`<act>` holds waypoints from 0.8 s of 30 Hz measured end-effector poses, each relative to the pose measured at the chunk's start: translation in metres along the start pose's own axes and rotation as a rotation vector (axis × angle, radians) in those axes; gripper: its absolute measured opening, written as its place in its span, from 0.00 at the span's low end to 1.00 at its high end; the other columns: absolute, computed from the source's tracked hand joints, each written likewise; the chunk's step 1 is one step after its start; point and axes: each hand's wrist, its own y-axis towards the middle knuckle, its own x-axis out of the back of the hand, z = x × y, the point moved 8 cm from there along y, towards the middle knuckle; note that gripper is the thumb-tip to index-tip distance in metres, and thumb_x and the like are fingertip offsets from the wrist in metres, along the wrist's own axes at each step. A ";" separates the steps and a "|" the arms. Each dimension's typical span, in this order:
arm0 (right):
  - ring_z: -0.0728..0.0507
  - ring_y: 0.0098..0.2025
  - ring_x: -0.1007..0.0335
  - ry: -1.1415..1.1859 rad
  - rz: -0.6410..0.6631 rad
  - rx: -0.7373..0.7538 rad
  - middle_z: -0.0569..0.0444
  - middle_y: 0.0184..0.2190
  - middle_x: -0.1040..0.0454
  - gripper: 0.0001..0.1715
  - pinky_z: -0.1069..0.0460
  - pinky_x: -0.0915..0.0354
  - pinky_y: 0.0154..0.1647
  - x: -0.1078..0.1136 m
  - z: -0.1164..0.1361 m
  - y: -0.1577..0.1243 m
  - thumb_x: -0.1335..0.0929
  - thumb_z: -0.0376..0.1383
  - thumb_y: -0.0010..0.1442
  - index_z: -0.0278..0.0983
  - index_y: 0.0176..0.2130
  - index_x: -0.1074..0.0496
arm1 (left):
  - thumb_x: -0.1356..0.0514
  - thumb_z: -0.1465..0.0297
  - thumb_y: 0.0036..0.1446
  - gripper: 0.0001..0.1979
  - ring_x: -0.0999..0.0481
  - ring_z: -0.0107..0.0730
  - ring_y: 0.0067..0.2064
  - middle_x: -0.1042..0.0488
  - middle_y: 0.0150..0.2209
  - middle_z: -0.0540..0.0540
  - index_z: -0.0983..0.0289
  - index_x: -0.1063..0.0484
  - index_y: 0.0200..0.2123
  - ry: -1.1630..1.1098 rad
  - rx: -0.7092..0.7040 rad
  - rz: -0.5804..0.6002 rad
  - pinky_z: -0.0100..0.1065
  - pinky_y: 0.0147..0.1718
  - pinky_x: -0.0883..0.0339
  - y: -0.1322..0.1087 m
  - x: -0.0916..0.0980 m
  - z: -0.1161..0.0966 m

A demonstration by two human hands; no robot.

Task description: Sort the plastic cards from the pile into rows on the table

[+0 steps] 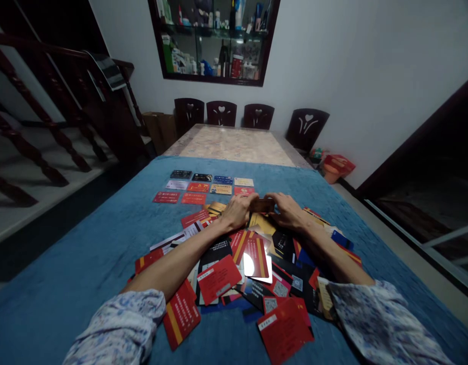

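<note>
Between both hands, over the far side of a loose pile, is a dark reddish-brown card (262, 205); whether it is one card or a small stack I cannot tell. My left hand (238, 209) grips its left end, and my right hand (288, 210) has the right end. Beneath my wrists and forearms spreads the messy heap of printed cards, among them a red card (219, 279) and a gold card (261, 223). Beyond my left hand lie neat rows of separate cards, including a blue card (223, 180), a yellow card (220, 189) and a red card (166, 197).
A blue cloth (104, 243) covers the near part of the long table (234, 144). Dark chairs (307, 126) stand round its far end. A stair railing (47, 116) is on the left, and a red bag (338, 163) sits at the right by the wall.
</note>
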 end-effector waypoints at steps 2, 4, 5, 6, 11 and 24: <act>0.36 0.49 0.30 -0.010 -0.012 -0.015 0.43 0.48 0.25 0.31 0.44 0.38 0.47 -0.002 -0.003 0.000 0.32 0.30 0.52 0.37 0.56 0.34 | 0.48 0.81 0.56 0.28 0.26 0.45 0.47 0.23 0.46 0.61 0.64 0.35 0.60 -0.006 0.004 -0.006 0.43 0.50 0.32 0.000 0.001 0.000; 0.36 0.49 0.31 -0.024 -0.015 -0.018 0.43 0.49 0.25 0.31 0.45 0.38 0.47 -0.004 -0.004 0.000 0.32 0.30 0.52 0.38 0.56 0.34 | 0.48 0.81 0.56 0.28 0.26 0.45 0.48 0.23 0.46 0.61 0.64 0.35 0.60 -0.011 0.004 -0.008 0.43 0.50 0.33 0.000 0.001 -0.001; 0.36 0.49 0.31 -0.034 -0.015 -0.014 0.44 0.48 0.25 0.30 0.45 0.39 0.47 -0.004 -0.004 0.001 0.32 0.30 0.52 0.38 0.55 0.34 | 0.48 0.81 0.56 0.27 0.26 0.45 0.48 0.23 0.46 0.61 0.64 0.35 0.60 -0.014 0.004 -0.006 0.43 0.50 0.32 0.000 0.001 -0.001; 0.37 0.48 0.31 -0.048 -0.016 -0.007 0.44 0.47 0.25 0.29 0.45 0.39 0.47 -0.004 -0.004 0.001 0.32 0.30 0.53 0.38 0.55 0.34 | 0.48 0.81 0.57 0.27 0.26 0.45 0.48 0.22 0.46 0.61 0.64 0.35 0.60 -0.018 0.005 -0.002 0.43 0.50 0.32 0.000 0.001 -0.001; 0.36 0.47 0.32 -0.158 -0.033 0.059 0.42 0.45 0.26 0.27 0.46 0.41 0.46 0.001 0.003 0.001 0.32 0.32 0.54 0.35 0.54 0.33 | 0.48 0.81 0.56 0.27 0.26 0.45 0.48 0.23 0.47 0.61 0.65 0.35 0.59 -0.034 0.023 0.020 0.43 0.49 0.32 0.000 0.000 0.000; 0.37 0.45 0.36 -0.236 -0.143 0.134 0.42 0.46 0.30 0.25 0.47 0.39 0.42 0.013 0.008 -0.002 0.31 0.35 0.55 0.36 0.53 0.31 | 0.47 0.78 0.57 0.24 0.28 0.47 0.54 0.26 0.52 0.63 0.64 0.35 0.58 -0.069 -0.021 -0.021 0.46 0.53 0.32 0.000 0.001 -0.004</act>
